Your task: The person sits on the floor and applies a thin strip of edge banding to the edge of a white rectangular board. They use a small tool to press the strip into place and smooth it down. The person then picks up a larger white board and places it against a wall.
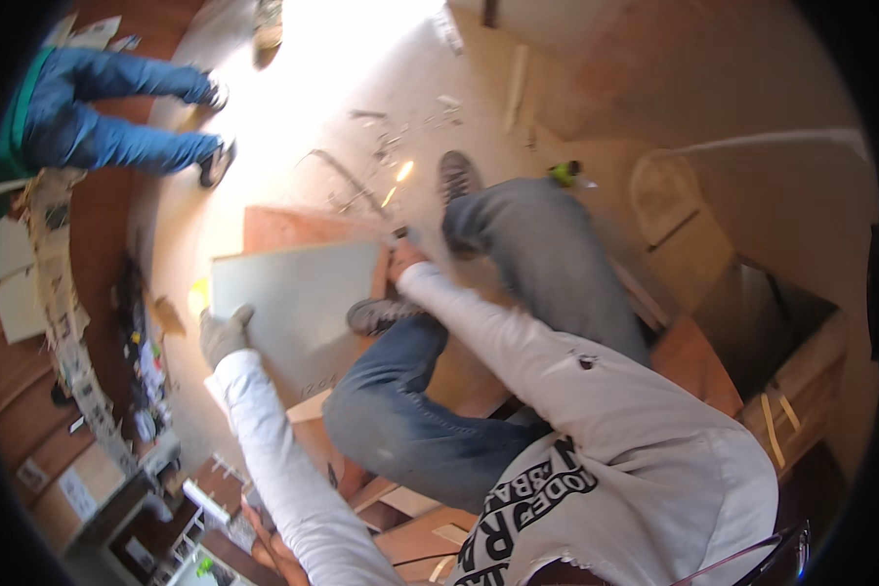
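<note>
Our left hand (223,334) wears a glove and grips the left edge of a flat grey board (298,303). Our right hand (404,260) holds its right edge. The board lies between our hands, long side across, over the floor (293,137). A foot (381,314) touches it.

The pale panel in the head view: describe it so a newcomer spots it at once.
On the sunlit floor, below the person's raised knee, lies a flat grey-white rectangular panel. A gloved left hand holds its near corner; unlike the reddish-brown boards beneath, it is pale and smooth.
</note>
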The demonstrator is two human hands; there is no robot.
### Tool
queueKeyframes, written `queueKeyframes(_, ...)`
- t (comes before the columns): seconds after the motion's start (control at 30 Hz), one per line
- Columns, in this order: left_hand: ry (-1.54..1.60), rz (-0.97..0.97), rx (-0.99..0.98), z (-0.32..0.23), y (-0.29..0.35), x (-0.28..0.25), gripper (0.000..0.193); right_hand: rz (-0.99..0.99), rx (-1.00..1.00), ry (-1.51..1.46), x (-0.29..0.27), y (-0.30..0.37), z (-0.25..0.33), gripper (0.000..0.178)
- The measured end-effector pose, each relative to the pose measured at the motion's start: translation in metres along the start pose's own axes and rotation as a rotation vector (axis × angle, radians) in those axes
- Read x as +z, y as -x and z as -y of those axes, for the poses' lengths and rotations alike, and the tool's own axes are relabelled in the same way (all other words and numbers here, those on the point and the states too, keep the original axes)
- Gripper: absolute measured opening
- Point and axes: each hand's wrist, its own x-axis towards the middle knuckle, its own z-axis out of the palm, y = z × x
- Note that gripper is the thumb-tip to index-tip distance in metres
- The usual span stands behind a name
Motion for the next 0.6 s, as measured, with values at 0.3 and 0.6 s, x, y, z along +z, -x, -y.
queueKeyframes(0.3, -0.166, -0.013, 0.006, -0.041, 0.069, -0.018, 0.084, -0.184, -0.444, -0.363, -0.103, 0.113, 0.175, 0.032)
queueKeyframes(0.6, -0.307, -0.135, 0.149, 0.008, 0.113, 0.015, 0.073, 0.078, -0.939, -0.162, -0.249, 0.249, 0.168, 0.050)
